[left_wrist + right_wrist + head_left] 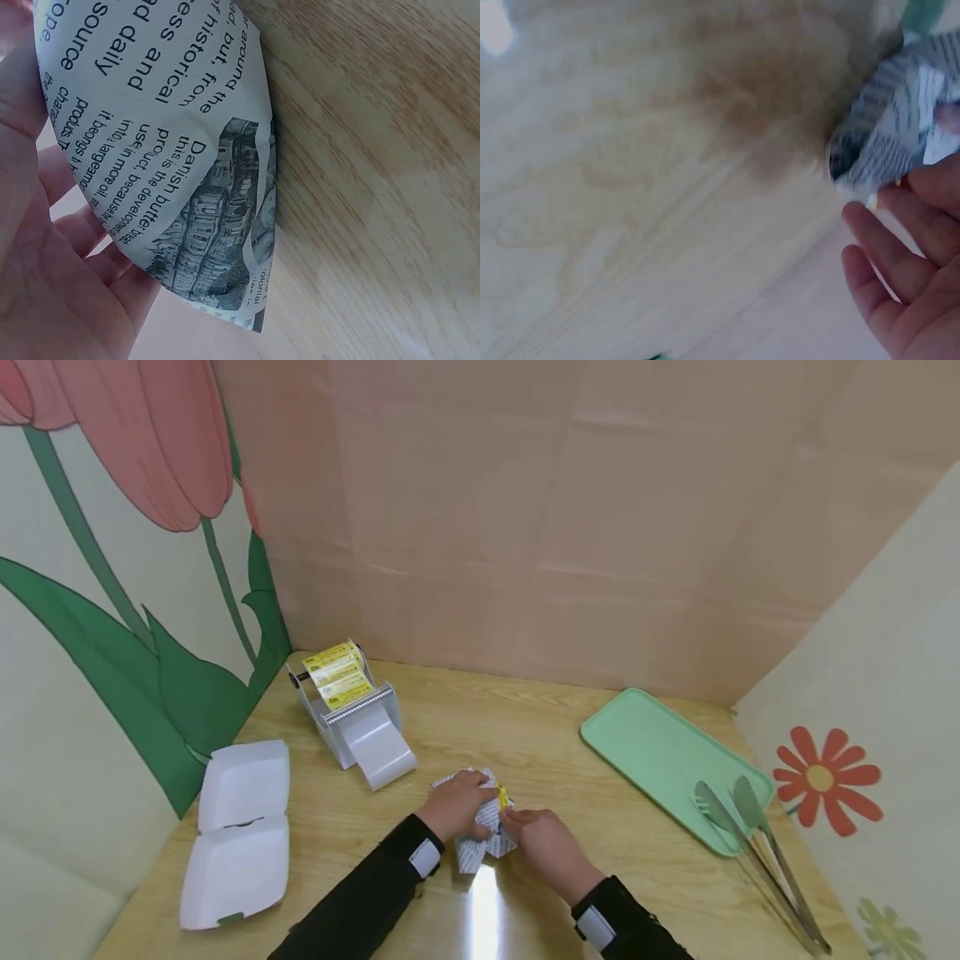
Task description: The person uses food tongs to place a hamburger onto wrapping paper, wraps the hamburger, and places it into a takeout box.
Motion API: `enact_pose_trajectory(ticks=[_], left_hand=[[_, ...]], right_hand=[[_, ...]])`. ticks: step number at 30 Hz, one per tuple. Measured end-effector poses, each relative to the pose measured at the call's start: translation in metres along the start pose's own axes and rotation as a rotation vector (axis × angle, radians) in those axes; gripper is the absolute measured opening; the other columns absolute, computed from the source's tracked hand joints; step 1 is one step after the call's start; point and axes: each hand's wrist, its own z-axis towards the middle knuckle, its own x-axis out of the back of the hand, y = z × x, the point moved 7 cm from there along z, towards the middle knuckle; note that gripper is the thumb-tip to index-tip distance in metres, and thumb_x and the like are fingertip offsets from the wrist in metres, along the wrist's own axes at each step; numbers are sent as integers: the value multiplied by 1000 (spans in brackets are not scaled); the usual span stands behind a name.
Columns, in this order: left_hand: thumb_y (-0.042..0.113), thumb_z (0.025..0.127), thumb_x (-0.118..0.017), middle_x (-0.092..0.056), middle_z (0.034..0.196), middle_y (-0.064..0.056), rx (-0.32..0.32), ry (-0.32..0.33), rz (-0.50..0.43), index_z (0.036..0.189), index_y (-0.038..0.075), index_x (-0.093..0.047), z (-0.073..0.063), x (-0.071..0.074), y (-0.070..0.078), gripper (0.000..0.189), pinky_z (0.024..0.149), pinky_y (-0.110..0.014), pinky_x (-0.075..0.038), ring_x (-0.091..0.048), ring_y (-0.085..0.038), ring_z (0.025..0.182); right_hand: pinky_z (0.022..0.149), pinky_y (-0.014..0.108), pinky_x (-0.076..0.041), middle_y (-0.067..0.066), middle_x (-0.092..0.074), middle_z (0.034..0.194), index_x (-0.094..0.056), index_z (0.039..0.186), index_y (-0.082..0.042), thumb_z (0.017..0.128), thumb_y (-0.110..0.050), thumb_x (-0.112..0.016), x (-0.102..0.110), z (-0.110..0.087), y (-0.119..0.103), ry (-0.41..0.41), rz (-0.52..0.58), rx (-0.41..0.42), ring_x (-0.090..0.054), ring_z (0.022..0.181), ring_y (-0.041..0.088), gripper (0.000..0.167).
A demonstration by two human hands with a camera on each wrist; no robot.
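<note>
Printed paper, folded into a small bundle (491,818), is seen in the head view near the middle of the wooden table (540,718). It is gripped by the left hand (456,806), while its other side is pinched by the right hand (551,852). Between them, a yellow label (502,795) is visible on the paper. The folding may be judged as mostly done, and the label as placed, though loose paper edges still stand out. The white box (238,868) is left open at the left side, behind it the label dispenser (341,747); the green tray (637,735) and the tongs (783,877) lie at the right, apart from the work.

In the left wrist view, the paper is held from its edge by curved fingers; what is wrapped inside cannot be told.

In the right wrist view, the paper's edge is taken between thumb and forefinger, and the other fingers are spread. Whether the label is fully pressed down cannot be told.
</note>
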Motion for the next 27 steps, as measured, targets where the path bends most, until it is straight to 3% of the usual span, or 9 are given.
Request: enact_pose_trajectory(ticks=[4, 9, 17, 20, 24, 27], left_hand=[[42, 80, -81, -53, 142, -6, -4, 3, 2, 136, 19, -62, -1, -1, -1, 64, 103, -38, -43, -46, -25, 132], [41, 82, -80, -51, 144, -7, 9, -20, -17, 138, 19, -60, -2, 0, -1, 63, 105, -39, -42, -44, -27, 134], [42, 82, -80, -51, 143, -8, -5, -14, -18, 138, 17, -60, -1, 1, -2, 64, 105, -38, -42, -45, -27, 133], [43, 82, -79, -52, 143, -8, -2, -1, -20, 138, 17, -60, -1, 0, -2, 64, 104, -39, -43, -46, -27, 132], [47, 81, -77, -56, 136, -9, 35, 85, -4, 134, 15, -63, -4, 3, -3, 63, 97, -41, -47, -51, -28, 124], [56, 83, -72, -61, 123, -11, 104, 184, 31, 128, 12, -66, -10, 10, -3, 63, 88, -42, -49, -56, -28, 112]], right_hand=[[80, 41, -56, 15, -70, 117, -69, 121, 2, 77, 8, -70, -4, -4, -2, -32, 11, -8, -70, 99, 26, 45], [83, 45, -55, 15, -73, 106, -71, 112, 0, 74, 12, -70, 3, -7, 3, 23, 129, -37, -70, 98, 30, 40], [75, 40, -57, 9, -73, 93, -70, 98, -5, 77, 12, -65, 2, -2, 2, -22, 243, -66, -70, 86, 23, 27], [77, 40, -56, 8, -72, 97, -69, 101, -4, 78, 9, -63, 3, -4, 6, -36, 293, -85, -68, 89, 22, 27], [89, 46, -53, 15, -70, 113, -68, 116, 2, 84, 3, -66, 6, -7, 17, -50, 328, -209, -67, 104, 30, 33], [91, 49, -51, 17, -69, 116, -67, 119, 3, 87, -4, -69, 9, -7, 25, -44, 336, -331, -66, 107, 33, 33]])
